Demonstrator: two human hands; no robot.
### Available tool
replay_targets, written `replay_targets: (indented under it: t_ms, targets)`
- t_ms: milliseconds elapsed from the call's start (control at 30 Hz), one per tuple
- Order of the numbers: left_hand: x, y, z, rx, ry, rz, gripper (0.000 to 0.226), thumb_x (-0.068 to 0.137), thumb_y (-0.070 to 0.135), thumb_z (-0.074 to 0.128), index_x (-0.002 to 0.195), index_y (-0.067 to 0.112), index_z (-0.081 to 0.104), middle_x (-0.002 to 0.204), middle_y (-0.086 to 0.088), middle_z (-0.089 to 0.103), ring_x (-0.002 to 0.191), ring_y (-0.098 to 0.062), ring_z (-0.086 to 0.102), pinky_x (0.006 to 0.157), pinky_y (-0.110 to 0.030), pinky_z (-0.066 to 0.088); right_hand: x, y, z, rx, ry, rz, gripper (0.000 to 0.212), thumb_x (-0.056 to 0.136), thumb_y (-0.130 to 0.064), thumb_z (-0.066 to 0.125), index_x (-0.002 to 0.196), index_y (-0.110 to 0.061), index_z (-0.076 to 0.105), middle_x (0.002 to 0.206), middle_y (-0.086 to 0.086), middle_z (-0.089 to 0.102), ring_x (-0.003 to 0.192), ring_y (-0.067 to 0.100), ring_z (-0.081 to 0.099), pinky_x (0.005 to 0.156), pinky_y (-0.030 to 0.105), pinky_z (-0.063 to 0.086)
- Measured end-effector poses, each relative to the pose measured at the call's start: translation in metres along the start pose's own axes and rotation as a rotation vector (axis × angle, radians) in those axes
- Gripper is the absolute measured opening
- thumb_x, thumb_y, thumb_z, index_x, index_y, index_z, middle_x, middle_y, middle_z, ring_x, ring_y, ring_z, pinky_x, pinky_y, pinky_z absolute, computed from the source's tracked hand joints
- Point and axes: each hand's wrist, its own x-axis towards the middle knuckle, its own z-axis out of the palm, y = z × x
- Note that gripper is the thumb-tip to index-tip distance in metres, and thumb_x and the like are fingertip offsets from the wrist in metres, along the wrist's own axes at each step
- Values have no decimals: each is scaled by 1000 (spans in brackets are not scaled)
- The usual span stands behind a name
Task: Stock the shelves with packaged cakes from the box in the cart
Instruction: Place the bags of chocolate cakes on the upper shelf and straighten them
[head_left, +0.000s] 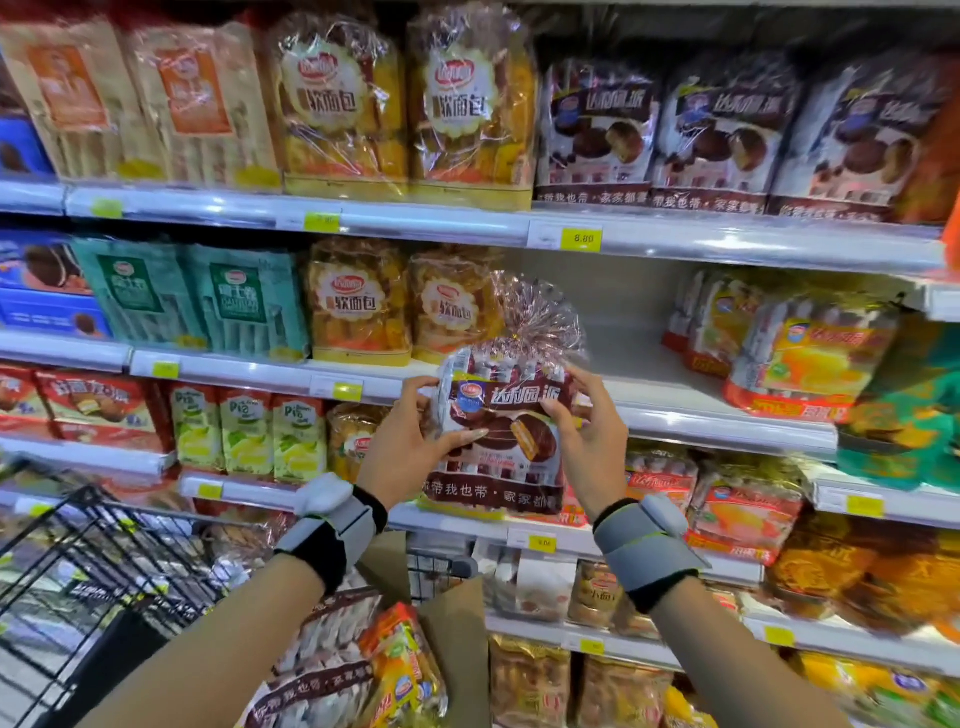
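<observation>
Both hands are lifting a bag of chocolate pies toward the bare stretch of the middle shelf.

The left hand (410, 441) and right hand (587, 431) are curling their fingers round the sides of the cake bag (501, 431), holding it in front of the shelf edge (675, 415). It is probably light, crinkly, slippery and crushable, so gripping its sides seems wisest. Below the bag, the cardboard box (452, 639) is sitting in the cart (104, 566).

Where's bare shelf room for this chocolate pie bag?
The second shelf is bare between the soft bread bags and the yellow cake bags, right behind the chocolate pie bag. The top shelf and lower rows are packed.
</observation>
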Motion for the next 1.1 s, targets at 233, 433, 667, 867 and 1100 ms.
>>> replay_targets:
  t_ms: [233, 433, 667, 867, 1100]
  targets:
    - [26, 50, -9, 0, 54, 132, 76, 75, 51, 75, 133, 31, 31, 104, 19, 51, 81, 4, 53, 64, -9, 42, 38, -27, -27, -56, 63, -125, 40, 91, -27, 66, 129, -21, 55, 126, -4, 61, 117, 13, 56, 100, 39, 46]
    - [50, 89, -15, -15, 56, 240, 77, 75, 53, 73, 132, 25, 30, 114, 12, 58, 98, -7, 61, 80, -28, 52, 69, -54, -56, -97, 128, -219, 40, 92, -28, 66, 129, -20, 55, 127, -6, 59, 120, 5, 52, 102, 29, 43]
    - [82, 125, -18, 16, 106, 329, 77, 74, 65, 68, 131, 30, 30, 125, 6, 59, 107, -12, 60, 93, -42, 49, 104, -76, -80, -156, 212, -297, 40, 91, -32, 65, 126, -16, 55, 123, 0, 63, 115, 14, 57, 98, 32, 46]
    - [106, 148, -23, 45, 90, 377, 77, 74, 77, 56, 131, 32, 29, 122, 7, 63, 101, -10, 64, 79, -42, 56, 133, -88, -95, -185, 242, -328, 42, 91, -36, 64, 128, -19, 55, 127, -2, 61, 116, 11, 55, 95, 27, 46]
    - [135, 168, -26, -2, 55, 386, 72, 77, 67, 61, 131, 29, 32, 123, 7, 62, 106, -8, 62, 90, -38, 53, 170, -96, -107, -257, 217, -345, 44, 90, -37, 64, 129, -18, 55, 125, -2, 63, 110, 7, 55, 86, 21, 43]
